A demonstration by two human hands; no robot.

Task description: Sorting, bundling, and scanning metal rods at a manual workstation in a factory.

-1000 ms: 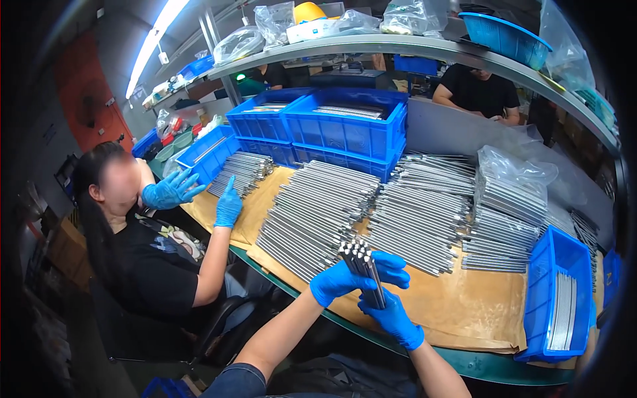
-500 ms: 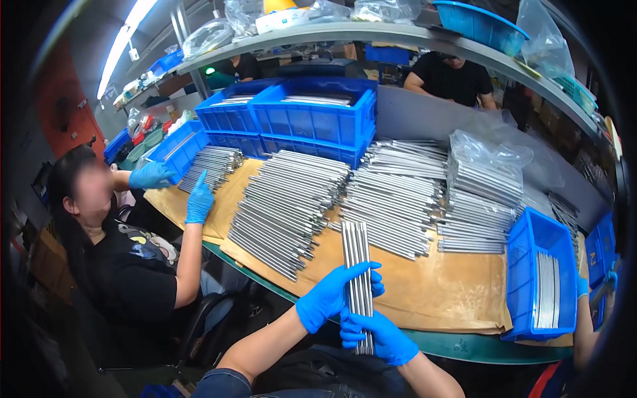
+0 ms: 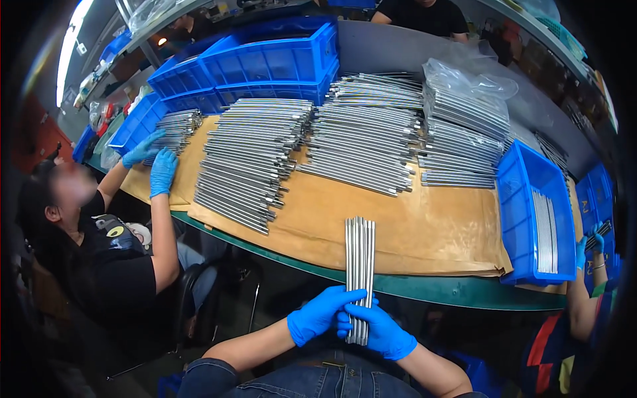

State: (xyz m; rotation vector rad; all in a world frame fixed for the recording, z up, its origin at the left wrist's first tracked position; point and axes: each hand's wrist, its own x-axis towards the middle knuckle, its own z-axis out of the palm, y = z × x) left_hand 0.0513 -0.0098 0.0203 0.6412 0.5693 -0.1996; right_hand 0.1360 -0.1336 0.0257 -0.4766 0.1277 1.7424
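Rod bundle [image 3: 359, 259] in both gloved hands, lengthwise to the body, just off the table [image 3: 458, 290] near edge.
Left hand [image 3: 316, 316] and right hand [image 3: 381, 330] both wrapped around the lower part, touching each other; upper ends overlap the table edge in view. Loose rods [image 3: 361, 149] in rows on brown paper [image 3: 451, 225] beyond. Blue bin [image 3: 516, 189] at right, more rods inside. Co-worker's gloved hands [image 3: 163, 174] at the far-left rods.
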